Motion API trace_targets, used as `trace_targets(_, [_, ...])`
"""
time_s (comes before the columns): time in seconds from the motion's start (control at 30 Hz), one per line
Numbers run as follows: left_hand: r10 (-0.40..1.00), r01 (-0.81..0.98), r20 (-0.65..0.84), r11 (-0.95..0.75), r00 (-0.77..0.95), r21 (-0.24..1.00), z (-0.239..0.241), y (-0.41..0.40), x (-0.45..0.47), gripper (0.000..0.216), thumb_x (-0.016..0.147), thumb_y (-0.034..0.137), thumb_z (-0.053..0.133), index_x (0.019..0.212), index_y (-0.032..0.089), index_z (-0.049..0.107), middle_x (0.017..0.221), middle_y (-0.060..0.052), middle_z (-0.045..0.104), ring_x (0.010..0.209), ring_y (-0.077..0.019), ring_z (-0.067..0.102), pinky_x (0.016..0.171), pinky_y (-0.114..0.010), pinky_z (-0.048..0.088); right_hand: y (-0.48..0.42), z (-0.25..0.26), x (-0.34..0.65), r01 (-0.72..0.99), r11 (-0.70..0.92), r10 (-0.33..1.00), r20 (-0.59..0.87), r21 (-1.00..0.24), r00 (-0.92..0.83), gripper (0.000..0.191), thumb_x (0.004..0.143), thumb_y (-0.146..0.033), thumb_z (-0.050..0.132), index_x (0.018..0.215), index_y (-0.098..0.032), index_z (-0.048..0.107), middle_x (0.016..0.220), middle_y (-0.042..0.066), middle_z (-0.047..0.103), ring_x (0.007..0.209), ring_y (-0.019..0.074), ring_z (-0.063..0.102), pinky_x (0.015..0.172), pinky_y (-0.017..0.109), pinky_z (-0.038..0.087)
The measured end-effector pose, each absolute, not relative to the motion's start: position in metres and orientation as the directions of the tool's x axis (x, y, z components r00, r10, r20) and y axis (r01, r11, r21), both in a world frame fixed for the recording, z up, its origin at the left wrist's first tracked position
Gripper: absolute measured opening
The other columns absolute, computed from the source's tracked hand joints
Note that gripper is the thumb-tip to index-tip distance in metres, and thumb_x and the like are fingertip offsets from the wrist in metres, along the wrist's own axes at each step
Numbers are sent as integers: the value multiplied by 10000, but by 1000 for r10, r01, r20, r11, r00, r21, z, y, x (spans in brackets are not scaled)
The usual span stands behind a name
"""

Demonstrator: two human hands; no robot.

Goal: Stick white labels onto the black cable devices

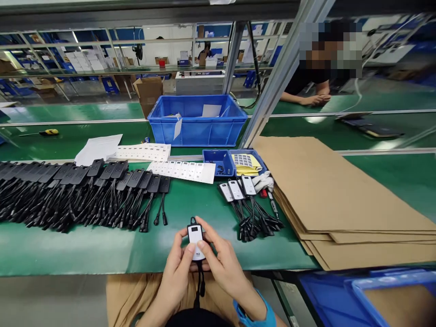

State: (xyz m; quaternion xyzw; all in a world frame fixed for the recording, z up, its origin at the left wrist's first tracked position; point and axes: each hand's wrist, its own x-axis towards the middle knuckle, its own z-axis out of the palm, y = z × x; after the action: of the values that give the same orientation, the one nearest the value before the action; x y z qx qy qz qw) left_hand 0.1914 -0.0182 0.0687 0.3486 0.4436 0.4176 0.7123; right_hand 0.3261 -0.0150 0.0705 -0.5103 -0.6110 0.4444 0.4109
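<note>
Both my hands hold one small black device with a white label on its face [195, 236], near the front edge of the green table [85, 252]. My left hand [177, 268] wraps its left side, thumb on the label. My right hand [221, 259] grips the right side, thumb pressing the label too. The device's black cable [198, 288] hangs down toward my lap. Three labelled devices with cables [238, 190] lie to the right. A long row of several unlabelled black devices [78, 181] lies to the left.
White label sheets [184, 170] lie behind the row. A large blue bin [197, 125] and a small blue tray with yellow sheets [245, 163] stand further back. Stacked brown cardboard [327, 190] fills the right side. Another person leans on the far bench [316, 97].
</note>
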Motion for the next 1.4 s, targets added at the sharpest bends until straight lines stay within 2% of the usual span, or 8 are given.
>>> trace_targets(0.1, [900, -493, -299, 425, 317, 759, 76, -8, 200, 506, 887, 511, 553, 1280, 221, 421, 1107, -92, 659, 973, -221, 646, 869, -365, 504, -9, 77, 335, 346, 136, 984, 87, -928, -155, 613, 937, -315, 496, 1497, -231, 262, 1120, 94, 620, 865, 205, 628, 685, 304, 570])
trace_targets(0.23, [857, -482, -209, 448, 471, 753, 88, 18, 208, 657, 912, 563, 462, 1427, 195, 287, 1131, -141, 667, 1061, -260, 630, 970, -446, 442, 12, 89, 356, 584, 288, 957, 249, -759, -148, 495, 910, -239, 529, 1395, -243, 432, 1116, 101, 591, 978, 242, 601, 826, 371, 549])
trace_targets(0.37, [892, 44, -45, 28, 449, 999, 80, 61, 208, 563, 901, 469, 503, 1372, 176, 406, 1317, -179, 559, 1241, -296, 511, 1061, -498, 369, 48, 96, 387, 913, 162, 955, 292, -374, -50, 398, 934, -241, 482, 1314, -125, 506, 1036, 163, 624, 953, 304, 604, 818, 431, 512])
trace_targets(0.5, [916, 597, 176, -371, 359, 712, 62, 103, 205, 583, 854, 234, 494, 1405, 115, 347, 1496, -214, 327, 1410, -328, 257, 1129, -530, 266, 80, 107, 405, 998, -51, 979, 193, -39, 58, 304, 903, -198, 545, 1165, -56, 608, 1008, 218, 626, 962, 365, 563, 806, 470, 455])
trace_targets(0.63, [928, 748, 173, -370, 331, 551, 47, 119, 206, 652, 845, 168, 446, 1444, 39, 224, 1529, -282, 178, 1432, -370, 144, 1115, -552, 272, 117, 121, 395, 994, 67, 975, 216, -89, -46, 296, 932, -189, 508, 1199, -115, 612, 1100, 167, 594, 1030, 298, 545, 864, 379, 432])
trace_targets(0.83, [932, 739, 209, -362, 295, 568, 39, 124, 207, 687, 816, 55, 350, 1475, 47, 154, 1562, -242, 89, 1443, -356, 56, 1126, -588, 210, 186, 124, 358, 975, 152, 974, 192, -165, -119, 250, 922, -175, 513, 1120, -117, 653, 1091, 144, 592, 995, 240, 581, 801, 286, 439])
trace_targets(0.97, [933, 714, 196, -357, 302, 603, 38, 131, 207, 721, 794, 35, 340, 1475, -6, 107, 1542, -302, 20, 1409, -392, 210, 1051, -530, 368, 202, 117, 348, 964, 153, 976, 185, -218, -113, 149, 865, -127, 569, 950, -85, 684, 1046, 171, 594, 944, 257, 593, 744, 291, 436])
trace_targets(1.4, [935, 779, 241, -351, 261, 520, 35, 140, 198, 794, 754, -3, 350, 1486, 0, 42, 1502, -279, 266, 1368, -311, 353, 1072, -431, 391, 159, 109, 372, 553, 388, 897, 439, -738, -43, 133, 920, -280, 439, 880, -182, 520, 880, 54, 593, 815, 180, 596, 734, 294, 497])
